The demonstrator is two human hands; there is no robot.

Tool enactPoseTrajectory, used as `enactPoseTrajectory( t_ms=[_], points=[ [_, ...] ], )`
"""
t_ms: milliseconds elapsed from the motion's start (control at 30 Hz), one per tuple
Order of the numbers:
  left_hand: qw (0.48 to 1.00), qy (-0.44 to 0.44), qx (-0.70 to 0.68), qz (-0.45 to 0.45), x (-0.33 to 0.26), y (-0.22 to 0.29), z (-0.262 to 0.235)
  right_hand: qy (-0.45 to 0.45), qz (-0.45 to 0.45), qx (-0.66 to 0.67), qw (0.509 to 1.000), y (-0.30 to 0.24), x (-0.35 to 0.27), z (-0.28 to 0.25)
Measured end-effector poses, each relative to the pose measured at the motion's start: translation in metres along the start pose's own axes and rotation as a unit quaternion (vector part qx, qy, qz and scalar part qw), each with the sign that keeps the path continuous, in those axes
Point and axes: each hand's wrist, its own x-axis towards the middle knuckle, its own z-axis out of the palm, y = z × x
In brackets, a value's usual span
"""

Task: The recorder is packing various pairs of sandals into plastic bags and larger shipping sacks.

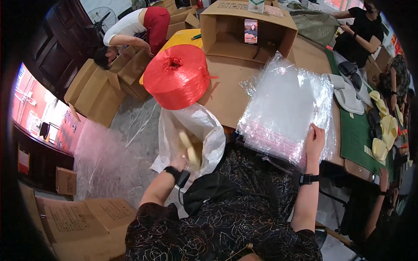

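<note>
The stack of plastic bags (285,108) lies on the table (226,93), right of the twine spool (176,76) (the open sack (191,135) sits below it).

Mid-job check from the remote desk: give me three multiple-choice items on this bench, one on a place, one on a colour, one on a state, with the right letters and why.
1. Where does the right hand rest?
A. on the stack of clear plastic bags
B. on the spool
C. inside the open cardboard box

2. What colour is the big spool of twine?
A. blue
B. red
C. green

3. What state is the left hand in?
A. empty and flat on the table
B. gripping a pale yellowish piece at the mouth of the white sack
C. out of view

Answers: 1 A, its fingers lie on the bags' edge; 2 B, the twine is bright red; 3 B, the blurred piece is above the sack opening.
</note>
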Motion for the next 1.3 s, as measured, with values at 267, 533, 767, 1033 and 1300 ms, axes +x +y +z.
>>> enactPoseTrajectory(
  t_ms=[267,533,767,1033,1300],
  points=[
    [0.974,0.117,-0.196,0.010,0.082,-0.156,-0.009,0.020,0.015,0.054,0.998,-0.007,0.003,0.009],
    [0.904,-0.003,-0.366,-0.219,0.090,-0.008,0.071,0.052,0.039,0.012,0.998,0.005,-0.004,-0.007],
    [0.850,-0.075,-0.496,-0.161,0.091,-0.062,0.033,0.059,0.043,0.070,0.995,-0.021,-0.001,-0.003],
    [0.957,0.016,0.245,-0.157,0.042,-0.035,-0.013,0.069,0.028,0.056,0.996,-0.017,-0.001,-0.001],
    [0.947,-0.167,-0.006,-0.273,-0.048,0.058,-0.028,0.059,0.053,0.050,0.996,-0.005,-0.006,-0.009]
  ],
)
